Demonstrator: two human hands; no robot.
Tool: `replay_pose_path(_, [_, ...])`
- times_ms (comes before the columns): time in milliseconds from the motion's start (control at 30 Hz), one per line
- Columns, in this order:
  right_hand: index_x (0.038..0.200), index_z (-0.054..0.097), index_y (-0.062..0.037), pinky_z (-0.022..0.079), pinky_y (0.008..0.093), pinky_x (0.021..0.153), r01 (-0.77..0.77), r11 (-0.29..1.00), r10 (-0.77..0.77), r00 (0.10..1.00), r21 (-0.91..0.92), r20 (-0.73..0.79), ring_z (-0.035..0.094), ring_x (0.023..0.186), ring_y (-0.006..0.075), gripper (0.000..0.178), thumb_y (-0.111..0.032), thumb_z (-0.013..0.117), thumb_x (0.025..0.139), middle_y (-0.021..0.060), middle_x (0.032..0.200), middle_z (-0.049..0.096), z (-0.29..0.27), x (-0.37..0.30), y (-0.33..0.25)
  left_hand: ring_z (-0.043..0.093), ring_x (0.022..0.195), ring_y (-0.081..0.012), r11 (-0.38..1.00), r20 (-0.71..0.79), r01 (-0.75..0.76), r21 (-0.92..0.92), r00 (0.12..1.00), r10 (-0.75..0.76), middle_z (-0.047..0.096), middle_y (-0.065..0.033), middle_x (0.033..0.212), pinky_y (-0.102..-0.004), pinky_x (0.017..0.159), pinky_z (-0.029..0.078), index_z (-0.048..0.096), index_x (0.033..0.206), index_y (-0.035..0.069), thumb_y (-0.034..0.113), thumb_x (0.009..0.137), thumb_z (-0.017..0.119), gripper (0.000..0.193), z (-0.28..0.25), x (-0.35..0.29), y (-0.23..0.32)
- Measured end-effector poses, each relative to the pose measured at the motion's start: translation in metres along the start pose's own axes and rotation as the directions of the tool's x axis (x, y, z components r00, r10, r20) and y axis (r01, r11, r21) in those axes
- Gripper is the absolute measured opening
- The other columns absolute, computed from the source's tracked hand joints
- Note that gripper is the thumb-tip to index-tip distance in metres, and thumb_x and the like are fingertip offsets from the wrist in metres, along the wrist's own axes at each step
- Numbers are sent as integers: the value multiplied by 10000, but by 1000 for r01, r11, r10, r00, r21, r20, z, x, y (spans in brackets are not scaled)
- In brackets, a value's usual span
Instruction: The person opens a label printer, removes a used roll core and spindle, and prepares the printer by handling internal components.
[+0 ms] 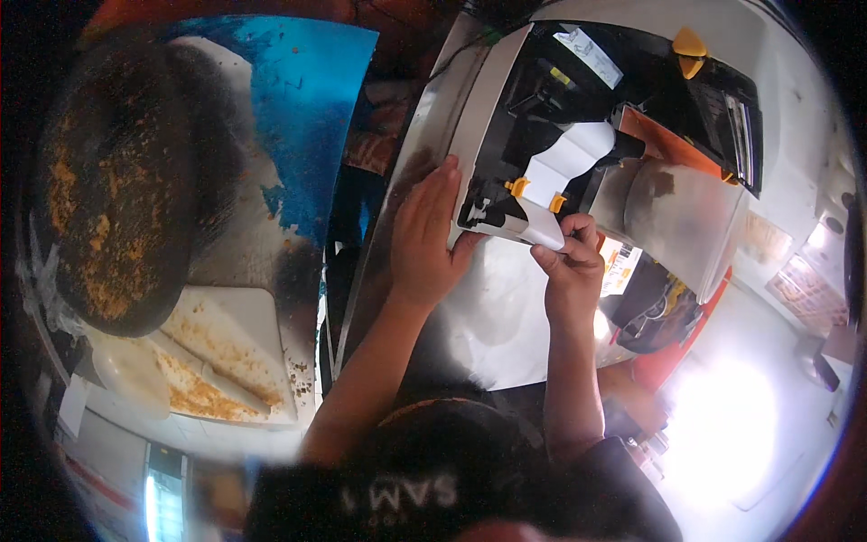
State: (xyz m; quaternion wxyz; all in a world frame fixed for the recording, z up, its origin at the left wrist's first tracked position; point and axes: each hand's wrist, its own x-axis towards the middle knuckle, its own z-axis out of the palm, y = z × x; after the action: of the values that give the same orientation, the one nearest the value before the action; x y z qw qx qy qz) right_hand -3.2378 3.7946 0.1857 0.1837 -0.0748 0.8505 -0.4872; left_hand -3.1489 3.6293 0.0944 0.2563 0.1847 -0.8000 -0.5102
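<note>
A label printer with its lid up stands on the metal counter in front of me. White paper strip runs in a wave through it, between two yellow-orange guides, and out over its front edge. My left hand braces the printer's left front corner, fingers along the side wall and thumb at the front. At the front edge, my right hand pinches the loose end of the paper between thumb and fingers. The raised lid bears a yellow latch.
To the left, a white cutting board strewn with brown crumbs carries a knife with a pale handle. Beyond it lie a large dark crumb-covered round thing and a blue sheet. A whitish tub stands close right of the printer.
</note>
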Motion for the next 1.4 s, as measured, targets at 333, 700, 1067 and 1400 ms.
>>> replay_pose_path(333, [756, 748, -53, 259, 307, 1014, -7, 997, 13, 996, 72, -85, 406, 1099, 176, 165, 28, 843, 648, -22, 990, 491, 7, -3, 2, 481, 1352, -414, 995, -2, -10, -100, 1000, 10, 422, -207, 1558, -495, 1097, 357, 387, 1521, 45, 378, 837, 751, 844, 0, 7, -2])
replay_pose_path(700, [773, 721, -8, 361, 263, 929, -40, 968, 68, 992, 250, -105, 466, 1015, 141, 148, 89, 802, 696, -3, 1020, 475, 9, -3, 1, 498, 1323, -402, 992, -8, -17, -125, 1000, 17, 441, -194, 1550, -488, 1092, 358, 413, 1497, 23, 279, 849, 721, 762, -1, 10, 2])
replay_pose_path(1067, [889, 726, -29, 389, 354, 995, 183, 944, -226, 965, -274, -133, 487, 1107, 224, 198, 9, 836, 729, 69, 1162, 513, 1, -6, -8, 432, 1323, -377, 988, -215, -73, -140, 976, 41, 442, -135, 1532, -473, 1056, 366, 590, 1368, 113, 320, 872, 745, 560, -4, 3, 12])
replay_pose_path(1400, [952, 777, -171, 339, 404, 895, 354, 771, -439, 897, -529, -39, 507, 971, 245, 307, -128, 886, 667, 22, 1136, 583, -13, -5, 13, 360, 1138, -212, 621, 205, -499, 604, 850, 485, 645, 133, 1227, -401, 943, 294, 790, 1042, 242, 377, 802, 794, 276, -37, 21, 24])
